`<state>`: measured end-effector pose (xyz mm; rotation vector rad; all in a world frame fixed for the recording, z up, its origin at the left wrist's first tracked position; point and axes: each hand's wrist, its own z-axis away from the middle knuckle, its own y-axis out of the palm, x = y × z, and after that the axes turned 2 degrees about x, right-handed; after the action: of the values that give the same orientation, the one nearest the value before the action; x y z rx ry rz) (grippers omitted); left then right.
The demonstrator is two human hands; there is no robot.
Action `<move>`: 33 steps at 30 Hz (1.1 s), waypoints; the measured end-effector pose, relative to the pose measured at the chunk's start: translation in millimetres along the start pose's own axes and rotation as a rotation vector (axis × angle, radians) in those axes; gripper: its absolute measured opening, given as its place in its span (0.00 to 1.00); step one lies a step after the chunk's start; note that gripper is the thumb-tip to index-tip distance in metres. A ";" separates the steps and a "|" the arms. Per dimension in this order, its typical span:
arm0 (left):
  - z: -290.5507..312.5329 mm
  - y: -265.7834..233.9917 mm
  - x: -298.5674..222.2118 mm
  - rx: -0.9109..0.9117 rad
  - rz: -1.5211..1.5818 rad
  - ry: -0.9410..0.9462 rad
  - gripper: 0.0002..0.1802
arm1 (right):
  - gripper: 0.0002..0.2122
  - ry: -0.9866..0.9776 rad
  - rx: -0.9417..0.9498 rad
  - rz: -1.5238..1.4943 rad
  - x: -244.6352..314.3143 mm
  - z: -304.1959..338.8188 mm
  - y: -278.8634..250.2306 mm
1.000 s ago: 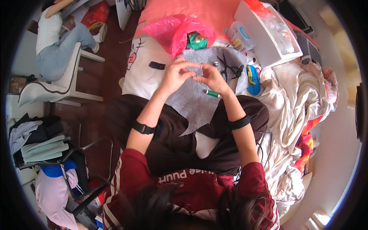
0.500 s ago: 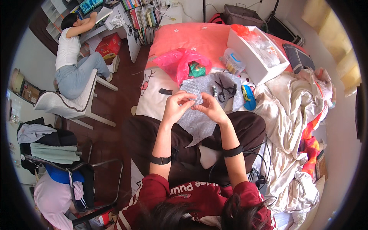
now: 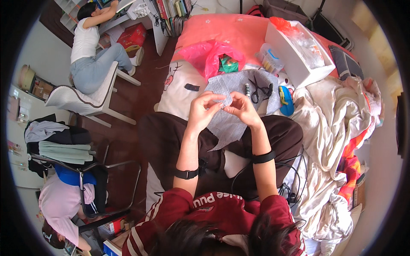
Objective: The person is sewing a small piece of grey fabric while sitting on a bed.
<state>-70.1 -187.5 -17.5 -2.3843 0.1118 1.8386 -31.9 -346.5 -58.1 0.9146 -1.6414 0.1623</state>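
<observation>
A small piece of grey woven cloth (image 3: 221, 86) is pinched between my two hands. My left hand (image 3: 202, 112) grips its near left edge with thumb and forefinger. My right hand (image 3: 244, 110) closes on the right edge, its fingertips almost meeting the left ones. Whether a needle is between the fingertips is too small to tell. Beneath, a larger grey cloth (image 3: 228, 128) spreads from the bed over my crossed legs. On it, right of my hands, lie black scissors (image 3: 259, 93) and a small spool-like cylinder (image 3: 247, 89). A dark strip (image 3: 192, 87) lies to the left.
Beyond the cloth sit a pink plastic bag (image 3: 209, 59), a clear lidded box (image 3: 272, 59) and a white box (image 3: 302, 64). A blue-and-yellow object (image 3: 286, 102) and crumpled bedding (image 3: 320, 115) are at right. Black cables (image 3: 290, 192) run beside my right leg. Two people are at left.
The whole view has shifted, so the bed things appear higher and further right. My hands keep pinching the small cloth. At lower left, the person in pink has more of the head and arm showing.
</observation>
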 end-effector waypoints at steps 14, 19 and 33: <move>12.5 15.4 -17.8 0.039 0.183 -0.158 0.09 | 0.08 -0.037 -0.423 -0.510 -8.5 2.4 -23.4; 18.7 12.9 -10.1 0.021 0.043 -0.186 0.09 | 0.10 -0.139 -0.758 -0.966 -22.2 4.9 -58.2; 29.3 -0.1 -52.2 -0.091 0.154 -0.125 0.08 | 0.05 -0.429 -1.090 1.183 -5.3 7.7 -53.7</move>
<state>-111.5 -184.1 25.6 -2.3714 0.2092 2.0998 -3.7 -384.9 -84.6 -0.9468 -2.0756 -0.1515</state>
